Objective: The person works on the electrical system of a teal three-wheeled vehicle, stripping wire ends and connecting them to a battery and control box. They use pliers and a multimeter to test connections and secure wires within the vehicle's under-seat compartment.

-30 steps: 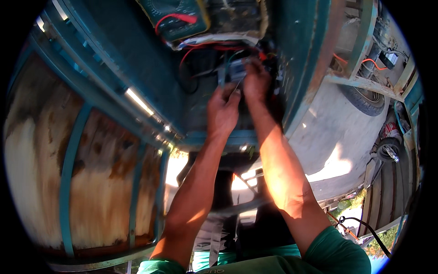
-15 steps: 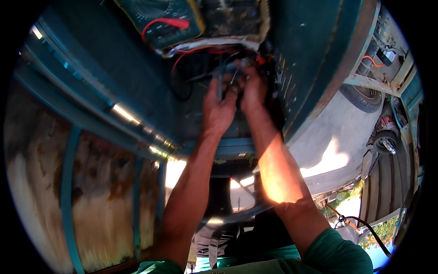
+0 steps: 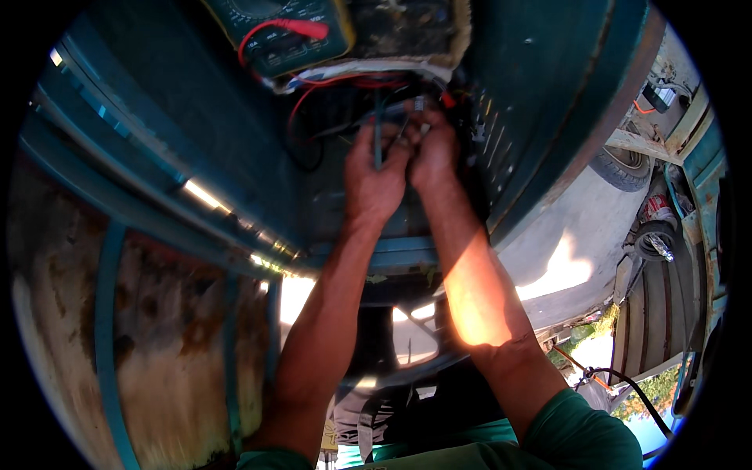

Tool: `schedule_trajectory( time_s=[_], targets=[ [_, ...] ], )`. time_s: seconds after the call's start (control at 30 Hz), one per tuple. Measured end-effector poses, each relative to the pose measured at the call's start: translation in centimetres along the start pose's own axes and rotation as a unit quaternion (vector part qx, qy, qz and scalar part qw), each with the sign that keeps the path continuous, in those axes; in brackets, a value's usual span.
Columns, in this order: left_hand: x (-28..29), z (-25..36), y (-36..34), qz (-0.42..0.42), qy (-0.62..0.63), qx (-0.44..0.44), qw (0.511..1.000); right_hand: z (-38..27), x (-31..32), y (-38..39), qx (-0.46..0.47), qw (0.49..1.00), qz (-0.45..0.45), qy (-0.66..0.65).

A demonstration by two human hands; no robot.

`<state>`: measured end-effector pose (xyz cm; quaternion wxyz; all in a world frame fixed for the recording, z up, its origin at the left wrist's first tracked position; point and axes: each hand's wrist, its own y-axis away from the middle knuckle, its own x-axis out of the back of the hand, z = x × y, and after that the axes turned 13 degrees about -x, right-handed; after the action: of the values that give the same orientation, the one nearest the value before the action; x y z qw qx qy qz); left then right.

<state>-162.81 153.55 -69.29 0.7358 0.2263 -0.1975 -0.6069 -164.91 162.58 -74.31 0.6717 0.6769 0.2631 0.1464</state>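
Note:
Both my hands are close together, deep inside a dark teal metal compartment. My left hand is closed, fingers bent round something small and dim that I cannot make out. A thin greenish rod or strip runs down in front of it. Right beside it, my right hand is closed too, its fingertips pinched near the left thumb; what they grip is blurred. A greyish piece shows just beyond the fingers. Red wires cross behind the hands.
A multimeter with a red lead lies at the top, beside a dark box-like block with a ragged pale edge. The compartment's right wall stands close to my right hand. A wheel shows outside at right.
My hands stay together in nearly the same place, with small finger shifts. The whole view has moved slightly.

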Motion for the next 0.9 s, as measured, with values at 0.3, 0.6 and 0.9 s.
schedule_trajectory(
  time_s=[0.3,0.6,0.9],
  targets=[
    [0.0,-0.3,-0.3,0.002,0.011,0.011,1.0,0.1,-1.0,0.6,0.003,0.998,0.06,0.025],
    [-0.1,0.3,-0.3,0.001,-0.004,0.019,1.0,0.2,-0.8,0.4,0.012,0.996,0.073,0.04],
    [-0.3,0.1,0.0,-0.007,-0.004,0.021,1.0,0.2,-1.3,0.6,0.02,0.995,0.086,0.038]
  ],
)
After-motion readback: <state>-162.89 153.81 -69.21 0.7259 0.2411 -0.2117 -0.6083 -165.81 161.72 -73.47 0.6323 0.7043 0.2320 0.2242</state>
